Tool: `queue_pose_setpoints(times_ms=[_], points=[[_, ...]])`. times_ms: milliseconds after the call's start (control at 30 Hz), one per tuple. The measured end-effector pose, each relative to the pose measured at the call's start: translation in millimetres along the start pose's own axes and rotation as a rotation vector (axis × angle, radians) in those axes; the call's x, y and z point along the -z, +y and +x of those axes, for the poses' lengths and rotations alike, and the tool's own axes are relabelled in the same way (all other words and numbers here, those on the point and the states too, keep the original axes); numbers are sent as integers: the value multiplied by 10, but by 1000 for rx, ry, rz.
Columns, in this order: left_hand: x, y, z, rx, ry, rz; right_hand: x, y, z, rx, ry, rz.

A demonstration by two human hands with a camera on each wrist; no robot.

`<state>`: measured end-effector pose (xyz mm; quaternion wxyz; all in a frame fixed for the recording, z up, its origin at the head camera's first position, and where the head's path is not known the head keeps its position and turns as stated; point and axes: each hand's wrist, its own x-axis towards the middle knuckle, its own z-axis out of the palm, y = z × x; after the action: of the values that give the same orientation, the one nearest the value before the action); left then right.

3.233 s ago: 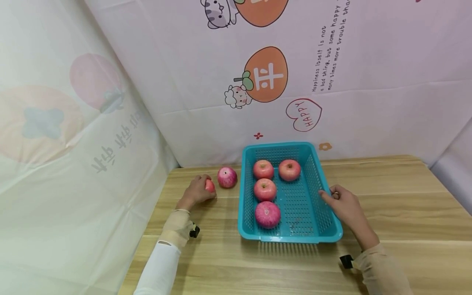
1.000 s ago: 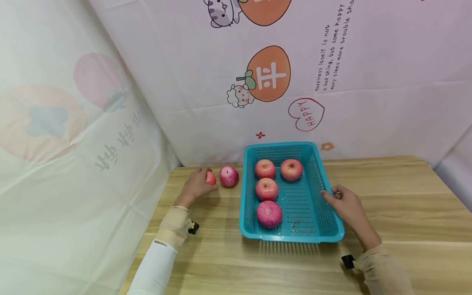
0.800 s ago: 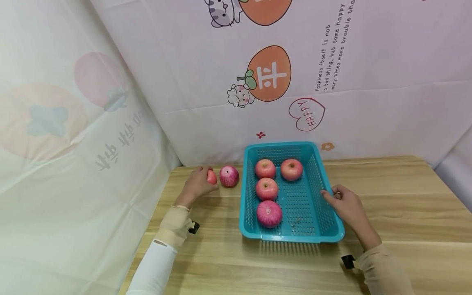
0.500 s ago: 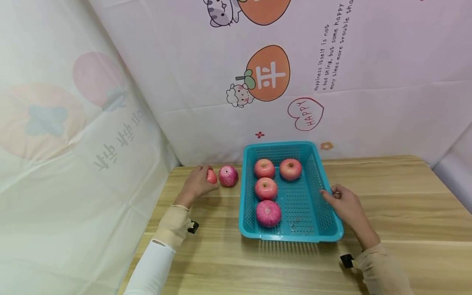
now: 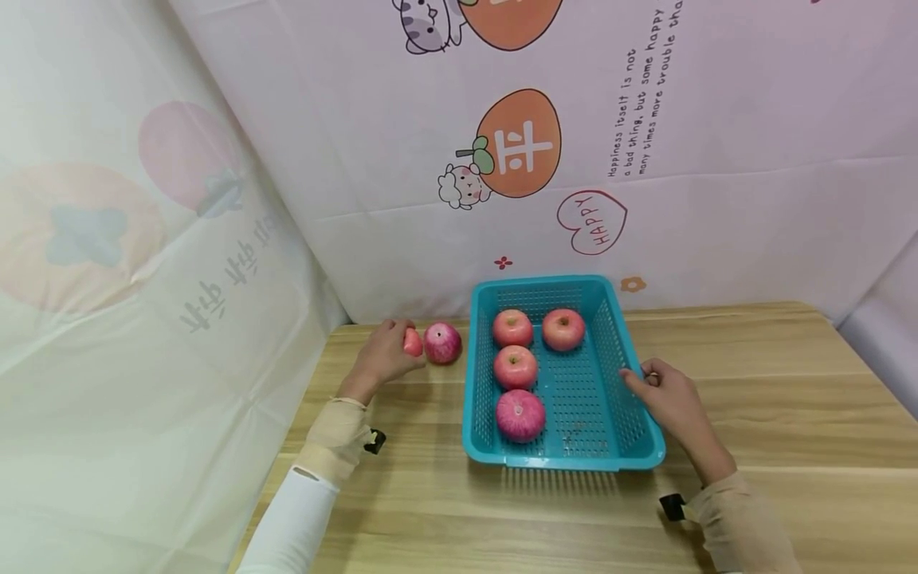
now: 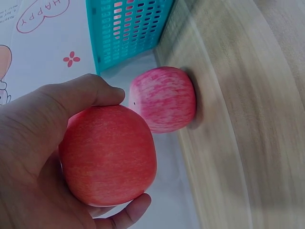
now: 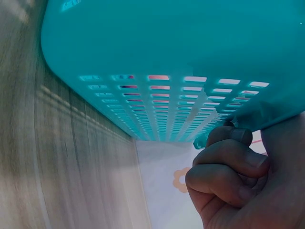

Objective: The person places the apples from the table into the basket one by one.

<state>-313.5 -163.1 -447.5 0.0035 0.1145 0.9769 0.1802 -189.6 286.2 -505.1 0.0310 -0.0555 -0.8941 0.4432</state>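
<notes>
My left hand grips a red apple, thumb on one side and fingers curled round the other. Just right of it in the head view, a pink-striped apple rests on the table near the back edge. The turquoise basket stands to the right of that, with several apples inside: a column along its left side ending in a darker pink apple, and one apple at the back right. My right hand holds the basket's right rim, thumb over the inside and fingers curled outside.
The wooden table extends right of the basket and in front of it. A white printed cloth hangs behind the table, and another pale cloth hangs along the left side. Each wrist carries a small black camera.
Over the last few seconds my left hand has shifted slightly toward the back with the red apple, nearer the striped one. The right hand and basket have stayed in place.
</notes>
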Motion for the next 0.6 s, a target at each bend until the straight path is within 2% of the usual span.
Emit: queue_pose_setpoints(times_ms=[600], points=[[41,181,-11,-6,-19,-4,0,7,9,-4,-2,3]])
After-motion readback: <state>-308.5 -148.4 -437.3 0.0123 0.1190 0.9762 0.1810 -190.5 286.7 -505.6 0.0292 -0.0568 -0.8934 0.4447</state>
